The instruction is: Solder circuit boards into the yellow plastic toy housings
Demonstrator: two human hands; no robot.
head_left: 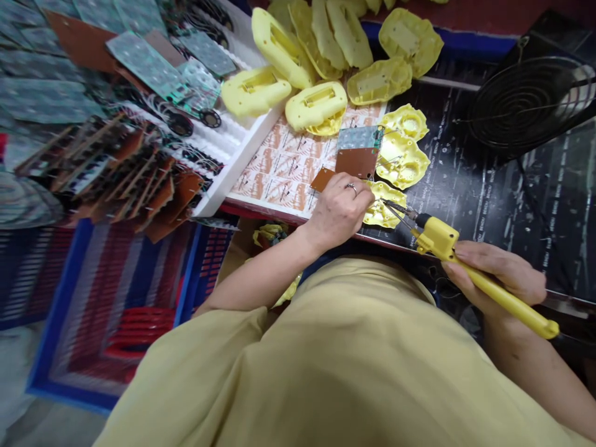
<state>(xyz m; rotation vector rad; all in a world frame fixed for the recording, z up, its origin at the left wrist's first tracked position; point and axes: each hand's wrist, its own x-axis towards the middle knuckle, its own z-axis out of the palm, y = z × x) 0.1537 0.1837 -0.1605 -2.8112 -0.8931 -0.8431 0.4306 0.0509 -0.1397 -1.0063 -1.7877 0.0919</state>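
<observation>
In my right hand (500, 273) is a yellow soldering iron (440, 239) with a thin wire guide beside its tip. The tip reaches down to the nearest yellow plastic shell half (384, 214) at the table edge. My left hand (342, 205), with a ring on one finger, is closed at the left side of that shell; what its fingertips hold is hidden. A brown circuit board (322, 179) shows just behind its knuckles. Beyond lie a grey-green and brown circuit board (357, 152) and more yellow shell halves (404, 162) with round recesses.
Yellow casings (319, 105) are heaped at the back. To the left, a white foam tray (242, 152) holds circuit boards (149, 65), wires and small speakers. A black fan (531, 102) stands at right on the black mat (503, 205). A blue crate (65, 323) sits low at left.
</observation>
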